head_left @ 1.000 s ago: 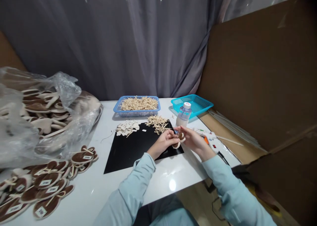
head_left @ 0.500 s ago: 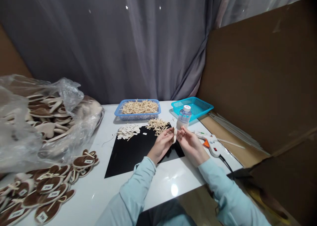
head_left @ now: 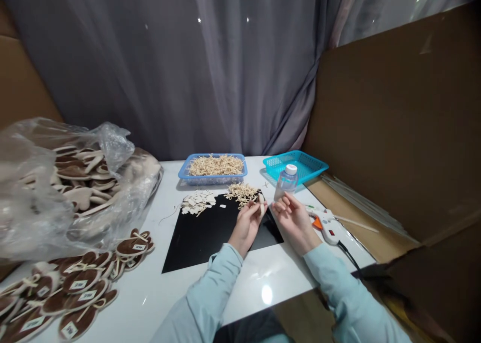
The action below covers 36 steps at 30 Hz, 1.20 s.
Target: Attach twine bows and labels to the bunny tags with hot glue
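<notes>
My left hand (head_left: pixel 248 225) pinches a small cream-edged plush piece (head_left: pixel 262 205), held edge-on above the black mat (head_left: pixel 203 237). My right hand (head_left: pixel 293 221) is just to the right, apart from the piece, with its fingers curled in. What those fingers hold, if anything, is hidden. Behind the right hand stands a clear bottle with a white cap (head_left: pixel 286 182). Cream cord bows (head_left: pixel 242 192) are heaped at the mat's back edge, beside a pile of small white labels (head_left: pixel 197 202). One loose label (head_left: pixel 223 206) lies on the mat.
A blue basket (head_left: pixel 182 171) holds more cord bows; a turquoise basket (head_left: pixel 272 162) sits right of it. A white glue gun (head_left: pixel 326 225) lies to the right, near white sticks (head_left: pixel 368 205). On the left are brown plush pieces with bows and labels (head_left: pixel 80 283) and a plastic bag (head_left: pixel 112 147) of plush pieces.
My right hand has come away from the plush piece and its fingers have curled in. The left hand keeps the piece. The view has shifted slightly.
</notes>
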{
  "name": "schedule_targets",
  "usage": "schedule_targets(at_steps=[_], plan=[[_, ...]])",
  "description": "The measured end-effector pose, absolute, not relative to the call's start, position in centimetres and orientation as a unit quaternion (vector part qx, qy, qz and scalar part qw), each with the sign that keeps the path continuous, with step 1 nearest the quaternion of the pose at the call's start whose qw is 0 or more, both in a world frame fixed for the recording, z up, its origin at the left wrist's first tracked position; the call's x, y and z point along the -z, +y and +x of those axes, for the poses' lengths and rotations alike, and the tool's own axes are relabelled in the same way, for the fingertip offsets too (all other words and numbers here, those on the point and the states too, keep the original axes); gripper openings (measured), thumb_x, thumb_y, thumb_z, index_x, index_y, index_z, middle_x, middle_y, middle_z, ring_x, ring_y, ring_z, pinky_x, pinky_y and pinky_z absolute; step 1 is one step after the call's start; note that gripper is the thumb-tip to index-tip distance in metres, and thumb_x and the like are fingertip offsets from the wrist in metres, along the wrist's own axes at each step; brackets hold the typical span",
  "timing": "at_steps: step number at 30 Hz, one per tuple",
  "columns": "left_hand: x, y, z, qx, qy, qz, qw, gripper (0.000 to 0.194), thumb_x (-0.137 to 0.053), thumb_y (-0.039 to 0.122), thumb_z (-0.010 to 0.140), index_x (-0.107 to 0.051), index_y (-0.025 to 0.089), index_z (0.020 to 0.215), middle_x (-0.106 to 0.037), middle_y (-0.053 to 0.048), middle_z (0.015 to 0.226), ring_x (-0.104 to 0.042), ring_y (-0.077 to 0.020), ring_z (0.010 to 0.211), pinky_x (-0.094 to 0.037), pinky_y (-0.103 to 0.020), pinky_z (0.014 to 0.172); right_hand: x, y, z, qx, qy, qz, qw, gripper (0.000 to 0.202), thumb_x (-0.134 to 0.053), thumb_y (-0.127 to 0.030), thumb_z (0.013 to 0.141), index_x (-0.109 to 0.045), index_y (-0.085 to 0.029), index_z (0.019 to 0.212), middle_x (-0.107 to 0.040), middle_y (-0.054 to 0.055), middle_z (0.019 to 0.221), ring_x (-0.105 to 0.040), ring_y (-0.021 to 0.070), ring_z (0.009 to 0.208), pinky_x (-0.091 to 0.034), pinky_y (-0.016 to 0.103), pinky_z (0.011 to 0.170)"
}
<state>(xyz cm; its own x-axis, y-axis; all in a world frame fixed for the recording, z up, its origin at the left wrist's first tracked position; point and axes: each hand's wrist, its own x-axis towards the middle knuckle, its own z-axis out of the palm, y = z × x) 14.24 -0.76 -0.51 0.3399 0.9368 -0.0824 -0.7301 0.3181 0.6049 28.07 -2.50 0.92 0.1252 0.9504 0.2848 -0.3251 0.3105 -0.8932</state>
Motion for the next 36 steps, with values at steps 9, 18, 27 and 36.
schedule_targets(at_steps=[9, 18, 27, 36], plan=[[0.1, -0.7, 14.4, -0.566, 0.246, 0.309, 0.723, 0.031, -0.081, 0.019, 0.066, -0.054, 0.020, 0.080, -0.067, 0.002, 0.080, -0.065, -0.0131, 0.080, -0.046, -0.027, 0.084, -1.1, -3.0, 27.5, -0.378, -0.550, -0.439, 0.602, 0.034, -0.065, -0.048, 0.083, -0.061, -0.020, 0.063, -0.057, -0.001, 0.061, -0.052, 0.0169, 0.062, -0.042, 0.029, 0.064], [0.2, -1.7, 15.4, -0.534, 0.257, 0.414, 0.691, 0.037, -0.085, 0.033, 0.062, -0.059, 0.020, 0.086, -0.067, -0.003, 0.088, -0.062, -0.0169, 0.083, -0.043, -0.027, 0.073, -0.9, -2.5, 27.5, -0.411, -0.483, -0.424, 0.646, 0.029, -0.062, -0.052, 0.082, -0.062, -0.023, 0.085, -0.069, 0.004, 0.085, -0.063, 0.0214, 0.080, -0.049, 0.034, 0.076], [0.4, -1.8, 15.1, -0.454, 0.227, 0.477, 0.718, 0.039, -0.079, 0.050, 0.065, -0.064, 0.015, 0.077, -0.052, 0.004, 0.060, -0.042, -0.0106, 0.056, -0.032, -0.025, 0.057, -1.9, -2.3, 27.7, -0.522, -0.382, -0.379, 0.662, 0.030, -0.078, -0.046, 0.067, -0.063, -0.021, 0.074, -0.055, -0.003, 0.062, -0.056, 0.0133, 0.060, -0.047, 0.025, 0.058], [0.4, -1.7, 15.7, -0.463, 0.275, 0.413, 0.734, 0.042, -0.069, 0.058, 0.068, -0.055, 0.020, 0.079, -0.051, 0.003, 0.070, -0.045, -0.0097, 0.061, -0.032, -0.022, 0.059, -2.2, -2.2, 26.6, -0.529, -0.360, -0.379, 0.669, 0.043, -0.078, -0.052, 0.064, -0.048, -0.022, 0.060, -0.040, -0.006, 0.057, -0.037, 0.0098, 0.050, -0.036, 0.023, 0.050]])
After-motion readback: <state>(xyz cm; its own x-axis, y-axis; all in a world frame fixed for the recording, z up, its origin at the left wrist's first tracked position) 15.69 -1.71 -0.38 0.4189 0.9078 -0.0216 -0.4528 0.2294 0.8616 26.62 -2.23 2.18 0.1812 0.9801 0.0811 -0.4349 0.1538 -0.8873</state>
